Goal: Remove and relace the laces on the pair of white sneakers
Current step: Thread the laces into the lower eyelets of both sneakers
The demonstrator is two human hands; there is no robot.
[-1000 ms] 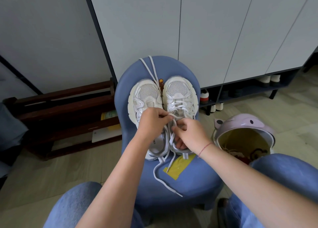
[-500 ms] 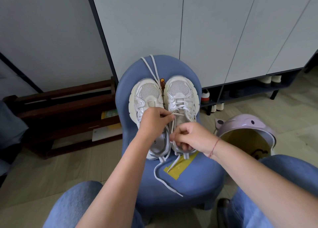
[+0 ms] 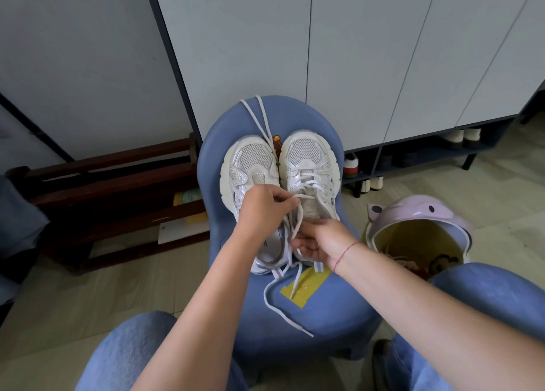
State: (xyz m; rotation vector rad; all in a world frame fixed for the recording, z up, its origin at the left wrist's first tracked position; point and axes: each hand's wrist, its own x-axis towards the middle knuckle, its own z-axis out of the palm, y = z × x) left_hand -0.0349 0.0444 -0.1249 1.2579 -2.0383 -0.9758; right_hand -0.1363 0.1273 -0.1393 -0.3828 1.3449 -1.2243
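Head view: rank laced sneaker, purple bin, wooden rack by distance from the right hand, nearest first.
1. laced sneaker: on the chair, directly under the right hand, whose grip is on its lace.
2. purple bin: on the floor, just right of the chair.
3. wooden rack: on the floor, far left, past the chair.

The light is soft and even, like daylight, and stronger on the right, where the floor (image 3: 501,184) looks pale. The left side is dimmer, and the wooden rack (image 3: 118,199) stands in deep shade. Under the left hand (image 3: 262,208) and the right hand (image 3: 321,240) only a faint shadow falls on the white sneakers (image 3: 309,160). The purple helmet (image 3: 413,213) has a mild shine on its rim. The lace (image 3: 296,219) is sharp in the middle; the knees (image 3: 126,355) at the bottom are a little soft. The seams of the cabinet doors (image 3: 368,51) lean outward toward the edges.
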